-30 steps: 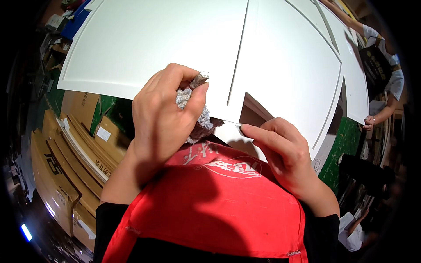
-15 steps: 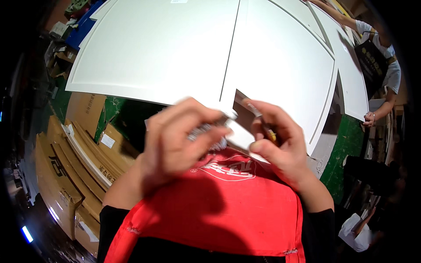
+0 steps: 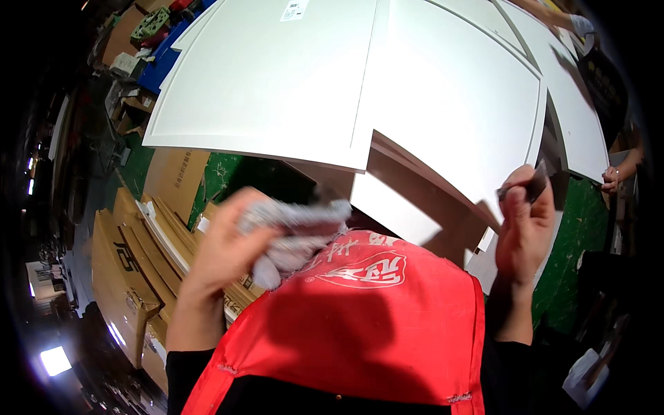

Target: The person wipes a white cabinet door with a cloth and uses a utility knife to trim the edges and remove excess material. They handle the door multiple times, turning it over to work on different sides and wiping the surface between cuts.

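My left hand (image 3: 225, 245) is closed around a bunched grey cloth (image 3: 294, 235), held in front of my red apron (image 3: 353, 325) and blurred by motion. Off to the right, my right hand (image 3: 522, 232) is raised, with thumb and fingers pinching a small dark flat tool (image 3: 531, 185) whose exact kind I cannot make out. Beyond both hands lie large white framed panels, a left panel (image 3: 263, 90) bearing a small label (image 3: 294, 10) and a right panel (image 3: 456, 97). Neither hand touches the panels.
Flat cardboard boxes (image 3: 114, 270) lean in a stack at the left. A blue bin (image 3: 160, 66) stands at the far left. At the right edge, another person's hand (image 3: 610, 178) rests on the corner of a further white panel (image 3: 574, 111). Green floor (image 3: 570, 235) shows at the right.
My hands have moved apart: the right one outward and up with its small tool, the left one a little left. The cloth now shows more fully. My view has shifted slightly.
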Available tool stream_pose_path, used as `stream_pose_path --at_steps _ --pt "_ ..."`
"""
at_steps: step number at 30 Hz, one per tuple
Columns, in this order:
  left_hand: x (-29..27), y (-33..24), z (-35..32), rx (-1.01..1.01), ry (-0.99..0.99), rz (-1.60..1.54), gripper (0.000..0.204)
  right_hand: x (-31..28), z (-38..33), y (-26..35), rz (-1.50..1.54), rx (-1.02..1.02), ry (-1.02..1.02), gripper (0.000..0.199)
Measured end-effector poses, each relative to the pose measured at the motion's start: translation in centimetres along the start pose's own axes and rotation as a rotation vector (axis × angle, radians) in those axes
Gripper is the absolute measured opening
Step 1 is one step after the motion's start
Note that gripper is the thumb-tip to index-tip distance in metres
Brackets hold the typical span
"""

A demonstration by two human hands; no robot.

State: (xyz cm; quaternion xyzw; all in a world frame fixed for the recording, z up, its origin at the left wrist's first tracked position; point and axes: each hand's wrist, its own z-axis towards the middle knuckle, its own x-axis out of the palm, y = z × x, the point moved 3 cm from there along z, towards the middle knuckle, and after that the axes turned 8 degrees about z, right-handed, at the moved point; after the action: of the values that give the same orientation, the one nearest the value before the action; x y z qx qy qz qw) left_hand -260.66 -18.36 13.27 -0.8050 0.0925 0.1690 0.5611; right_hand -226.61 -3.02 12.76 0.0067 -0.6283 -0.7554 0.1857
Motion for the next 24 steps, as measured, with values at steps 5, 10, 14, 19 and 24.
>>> stream_pose_path --at_steps 5,10,14,19,24 --pt "0.0 -8.8 3.6 0.466 -0.670 0.604 0.015 3.7 2.5 -0.8 -0.020 0.085 0.027 0.011" --pt "4.9 -8.1 7.4 0.680 -0.481 0.851 0.018 9.5 6.1 -2.2 -0.125 0.094 0.201 0.024" --pt "5.0 -7.0 7.4 0.736 -0.428 0.844 0.028 11.1 8.8 -0.7 -0.366 0.096 0.372 0.026" --pt "5.6 -7.7 6.5 0.836 -0.356 0.858 0.041 14.2 15.4 -6.4 -0.469 -0.275 0.524 0.018" --pt "6.2 -7.5 6.9 0.795 -0.331 0.862 0.044 17.9 16.9 -8.2 -0.677 -0.313 0.603 0.019"
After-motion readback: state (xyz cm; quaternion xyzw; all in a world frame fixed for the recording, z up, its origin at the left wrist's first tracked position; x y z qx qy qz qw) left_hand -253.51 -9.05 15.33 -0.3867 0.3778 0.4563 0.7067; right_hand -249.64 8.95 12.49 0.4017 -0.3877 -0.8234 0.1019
